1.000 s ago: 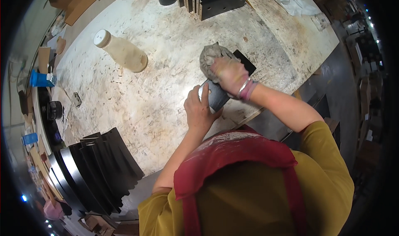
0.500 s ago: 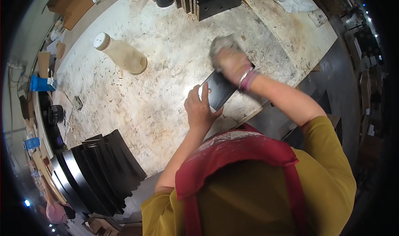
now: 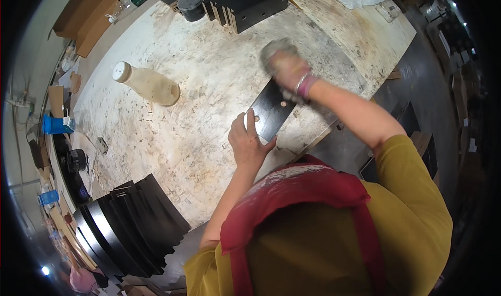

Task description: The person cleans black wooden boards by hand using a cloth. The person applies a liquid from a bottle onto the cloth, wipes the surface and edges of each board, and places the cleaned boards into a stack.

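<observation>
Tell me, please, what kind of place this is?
Probably a workshop for wood finishing. A stained chipboard workbench carries a flat black panel that the right hand rubs with a rag, and more black panels stand stacked beside it.

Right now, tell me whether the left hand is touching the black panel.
Touching. The head view shows the left hand lying flat on the near end of the black panel, fingers overlapping its edge with no gap.

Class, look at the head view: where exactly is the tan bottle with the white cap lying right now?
The tan bottle lies on its side on the worktable, upper left, well left of the black panel and both hands.
</observation>
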`<state>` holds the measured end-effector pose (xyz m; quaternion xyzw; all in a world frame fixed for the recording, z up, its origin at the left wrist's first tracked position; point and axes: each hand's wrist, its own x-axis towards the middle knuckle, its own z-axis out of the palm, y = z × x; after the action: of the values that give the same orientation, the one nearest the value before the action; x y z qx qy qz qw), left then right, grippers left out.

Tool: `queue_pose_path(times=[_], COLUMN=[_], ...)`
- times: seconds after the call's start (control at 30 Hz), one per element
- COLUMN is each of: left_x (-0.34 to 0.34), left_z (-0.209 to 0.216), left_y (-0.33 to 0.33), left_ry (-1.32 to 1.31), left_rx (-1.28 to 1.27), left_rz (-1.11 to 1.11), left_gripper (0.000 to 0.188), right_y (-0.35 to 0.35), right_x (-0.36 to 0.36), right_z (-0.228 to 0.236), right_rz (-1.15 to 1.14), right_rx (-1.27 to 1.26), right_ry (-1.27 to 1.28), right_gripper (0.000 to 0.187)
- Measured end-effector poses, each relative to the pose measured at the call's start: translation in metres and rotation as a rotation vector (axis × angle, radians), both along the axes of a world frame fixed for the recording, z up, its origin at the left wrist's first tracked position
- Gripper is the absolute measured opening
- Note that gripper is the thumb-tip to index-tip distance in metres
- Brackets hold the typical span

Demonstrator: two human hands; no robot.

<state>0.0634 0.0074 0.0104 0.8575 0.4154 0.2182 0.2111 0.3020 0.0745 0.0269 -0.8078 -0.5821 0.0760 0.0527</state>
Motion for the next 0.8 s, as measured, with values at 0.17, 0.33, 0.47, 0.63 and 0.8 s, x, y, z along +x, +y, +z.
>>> queue_pose_path(times=[0.17,0.33,0.47,0.63,0.8], left_x=[0.002,-0.005,0.002,-0.001,0.002], left_z=[0.004,0.0,0.006,0.0,0.007], left_y=[0.002,0.004,0.002,0.002,0.002], left_ry=[-0.013,0.003,0.012,0.016,0.006], left_rx=[0.021,-0.017,-0.005,-0.011,-0.02], left_rz=[-0.016,-0.011,-0.018,-0.024,-0.026], left_gripper=[0.096,0.096,0.095,0.095,0.094], right_y=[-0.007,-0.031,-0.012,-0.038,-0.022], right_x=[0.058,-0.026,-0.008,-0.054,-0.019], right_z=[0.043,0.041,0.041,-0.009,0.01], right_rz=[0.066,0.27,0.069,0.243,0.205], right_rx=[0.071,0.013,-0.185,0.008,0.129], right_ry=[0.047,0.233,0.097,0.13,-0.024], right_gripper=[0.022,0.021,0.017,0.017,0.014])
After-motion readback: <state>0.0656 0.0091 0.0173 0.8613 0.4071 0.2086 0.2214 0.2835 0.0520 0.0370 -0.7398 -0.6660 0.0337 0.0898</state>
